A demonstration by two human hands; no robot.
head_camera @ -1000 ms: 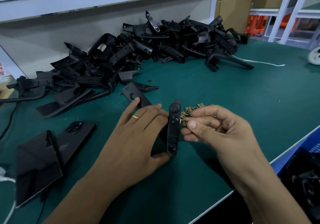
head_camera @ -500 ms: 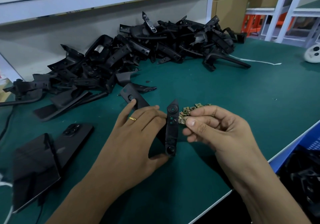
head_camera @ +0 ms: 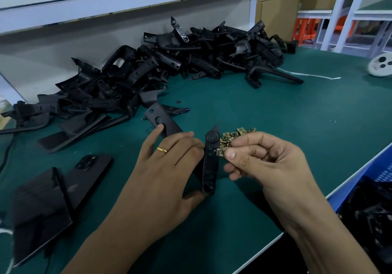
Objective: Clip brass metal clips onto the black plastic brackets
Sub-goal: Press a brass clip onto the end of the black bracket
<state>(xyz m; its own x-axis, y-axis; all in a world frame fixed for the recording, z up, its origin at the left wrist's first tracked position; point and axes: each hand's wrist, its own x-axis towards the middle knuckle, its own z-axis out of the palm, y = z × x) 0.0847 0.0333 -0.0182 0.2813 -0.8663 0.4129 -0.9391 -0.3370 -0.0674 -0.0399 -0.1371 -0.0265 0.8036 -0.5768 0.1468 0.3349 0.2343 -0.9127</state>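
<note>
Near the middle of the frame, my left hand gripped a black bracket, fingers curled over its left side and thumb under its lower end. The bracket stood almost on end, its long axis running up and down the frame, pointed tip toward the top, round boss near that tip facing me.

My right hand, just right of it, pinched one brass clip between thumb and forefinger, the other fingers curled in. The clip touched the bracket's right edge, about a third of the way down from the tip.

Behind my right hand, a small heap of loose clips lay on the green mat. A big pile of brackets filled the upper left and centre. Two dark phones lay at lower left.

I judged the risk was the clip going on crooked or slipping off the edge, since my pinch covered little of it. It might also spring away into the heap.
</note>
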